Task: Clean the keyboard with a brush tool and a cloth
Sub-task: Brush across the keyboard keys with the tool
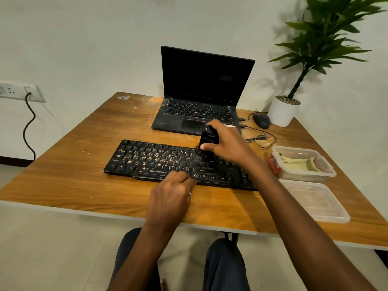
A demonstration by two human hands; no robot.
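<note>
A black keyboard (147, 160) lies across the middle of the wooden table (73, 175), its left and middle keys strewn with yellowish crumbs. My right hand (228, 143) grips a black brush tool (209, 139) upright, its lower end down on the keys right of the middle. My left hand (172, 194) rests at the keyboard's front edge, fingers curled against the rim. A pale green cloth (300, 164) lies in an open clear plastic box (327, 174) at the right.
An open black laptop (205, 80) stands behind the keyboard. A black mouse (261, 120) with a cable and a potted plant (283, 111) sit at the back right. The box's clear lid (315, 200) lies near the front right edge. Wall socket (19, 91) at left.
</note>
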